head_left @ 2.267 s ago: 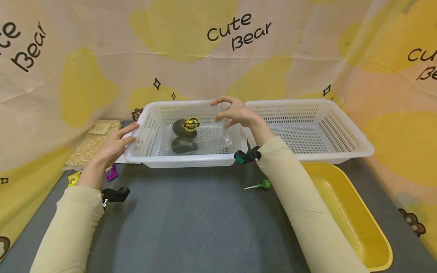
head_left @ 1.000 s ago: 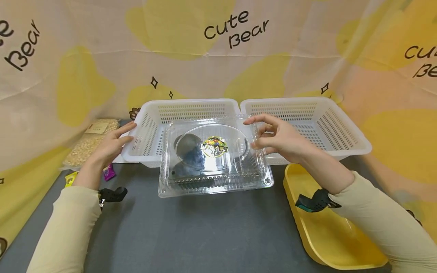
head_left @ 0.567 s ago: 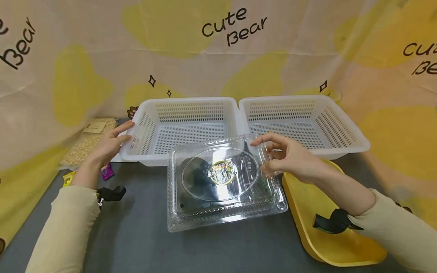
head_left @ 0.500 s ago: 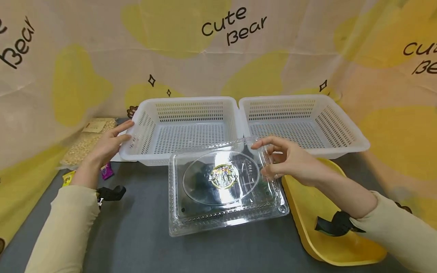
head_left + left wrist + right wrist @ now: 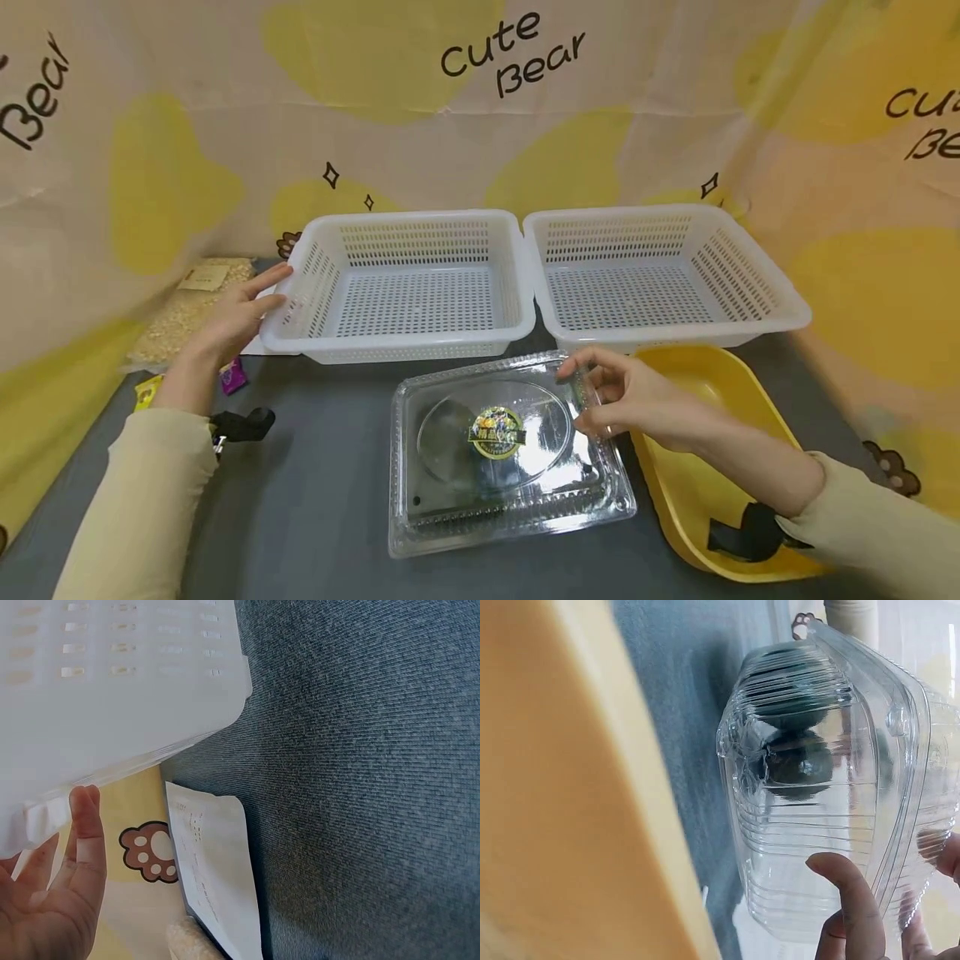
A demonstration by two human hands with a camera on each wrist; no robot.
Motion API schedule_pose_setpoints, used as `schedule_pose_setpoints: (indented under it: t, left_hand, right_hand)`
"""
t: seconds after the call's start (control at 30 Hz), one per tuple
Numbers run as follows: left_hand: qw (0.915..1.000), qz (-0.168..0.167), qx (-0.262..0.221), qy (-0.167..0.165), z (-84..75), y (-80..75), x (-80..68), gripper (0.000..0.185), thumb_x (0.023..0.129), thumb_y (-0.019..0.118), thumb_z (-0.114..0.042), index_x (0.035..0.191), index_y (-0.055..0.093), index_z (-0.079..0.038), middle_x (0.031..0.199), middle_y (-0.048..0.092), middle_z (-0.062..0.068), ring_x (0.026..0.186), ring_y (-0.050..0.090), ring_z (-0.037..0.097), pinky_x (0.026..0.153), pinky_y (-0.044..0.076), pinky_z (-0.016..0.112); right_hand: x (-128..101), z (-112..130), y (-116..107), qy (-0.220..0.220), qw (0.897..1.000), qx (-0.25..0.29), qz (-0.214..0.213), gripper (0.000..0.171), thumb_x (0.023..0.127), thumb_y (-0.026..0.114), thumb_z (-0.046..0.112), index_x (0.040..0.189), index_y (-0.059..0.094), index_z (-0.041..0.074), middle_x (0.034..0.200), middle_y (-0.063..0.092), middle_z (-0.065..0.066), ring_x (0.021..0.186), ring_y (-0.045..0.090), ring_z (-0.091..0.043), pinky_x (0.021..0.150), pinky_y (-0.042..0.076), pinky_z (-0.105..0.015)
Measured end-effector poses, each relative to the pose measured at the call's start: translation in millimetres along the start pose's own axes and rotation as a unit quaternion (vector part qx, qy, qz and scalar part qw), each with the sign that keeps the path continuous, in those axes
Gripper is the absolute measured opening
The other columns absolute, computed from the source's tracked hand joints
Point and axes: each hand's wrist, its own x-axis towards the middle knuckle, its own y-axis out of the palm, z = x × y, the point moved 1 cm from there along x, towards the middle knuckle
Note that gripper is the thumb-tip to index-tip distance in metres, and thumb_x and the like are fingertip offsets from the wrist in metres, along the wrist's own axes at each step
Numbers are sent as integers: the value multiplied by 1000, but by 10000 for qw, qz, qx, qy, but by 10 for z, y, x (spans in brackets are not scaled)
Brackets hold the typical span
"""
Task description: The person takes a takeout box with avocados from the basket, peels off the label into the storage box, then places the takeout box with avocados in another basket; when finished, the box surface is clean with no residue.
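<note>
In the head view my right hand (image 5: 637, 400) grips the right edge of a clear plastic clamshell box (image 5: 442, 500) with a round gold-and-black sticker. The box is closed and lies over the front of the table; whether it touches the tabletop I cannot tell. Through its wall in the right wrist view show two dark green, rounded fruits (image 5: 799, 766). My left hand (image 5: 228, 325) touches the left rim of the left white perforated basket (image 5: 401, 344) with its fingers extended. In the left wrist view, its fingertips (image 5: 84, 796) meet that rim from outside.
A second white basket (image 5: 675, 335) stands to the right of the first. Before it is a yellow tub (image 5: 697, 375), under my right forearm. At left lie a bag of pale kernels (image 5: 176, 325), a purple wrapped sweet (image 5: 233, 377) and a yellow one (image 5: 147, 392).
My right hand has lifted the clamshell box out of the left basket and brought it forward and down over the table. The box now covers the lollipop's spot. My left hand stays at the rim.
</note>
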Motion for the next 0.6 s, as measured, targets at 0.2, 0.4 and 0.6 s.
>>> schedule_pose_setpoints:
  t: [0.2,0.4,0.6]
  left_hand:
    - [9999,-4,66,95,12,5,2,59,107,37,-23,159,13,-16,169,-2,-7,123,39,1,81,49,8]
    - [9999,-33,54,101,14,-2,10,59,107,38,-24,159,14,-16,169,-2,-11,133,37,10,80,49,7]
    - [9999,35,17,101,21,-8,7,61,107,40,-25,159,12,-18,169,-3,-11,134,37,9,81,48,6]
  right_hand:
    - [-12,-74,45,308,9994,-51,-128,46,77,69,1,117,49,12,83,51,-4,62,59,-12,60,56,-26]
    - [-26,-107,61,486,9988,-43,-96,47,77,70,2,116,45,9,80,51,-4,66,61,-16,64,59,-32]
    - [-30,-132,32,714,9973,197,24,46,79,70,3,113,40,7,82,46,-3,65,57,-12,66,59,-30]
